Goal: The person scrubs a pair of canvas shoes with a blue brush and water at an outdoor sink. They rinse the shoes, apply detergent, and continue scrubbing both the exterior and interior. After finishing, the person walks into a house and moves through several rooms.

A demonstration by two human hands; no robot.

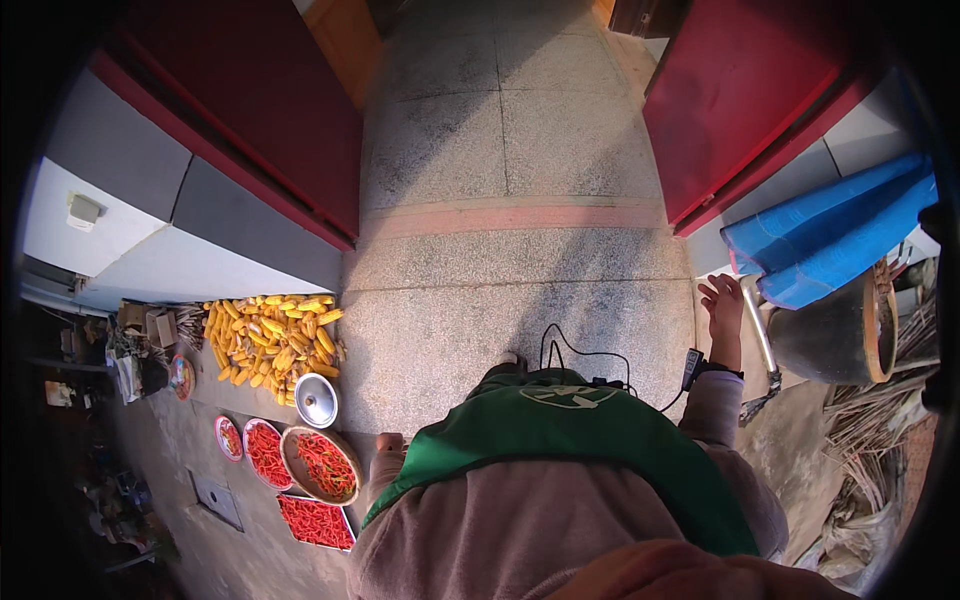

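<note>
My right hand (723, 300) is raised at the right with its fingers apart and nothing in it, beside a metal pole (760, 326) and a blue cloth (832, 225). A dark device is strapped at that wrist, with a black cable (589, 352) in front of my green apron (540, 427). Low at the left, part of my left hand (390, 442) shows past my sleeve; its fingers are mostly hidden. Near it lie a round basket of red chillies (355, 491), a metal lid (316, 400) and a pile of yellow corn cobs (274, 337).
Ahead, a speckled floor (450, 262) runs between two red door leaves (277, 112). More chillies lie on plates and a rectangular tray (315, 521) at the left. A large dark pot (817, 330) and dry stalks (862, 420) stand along the right.
</note>
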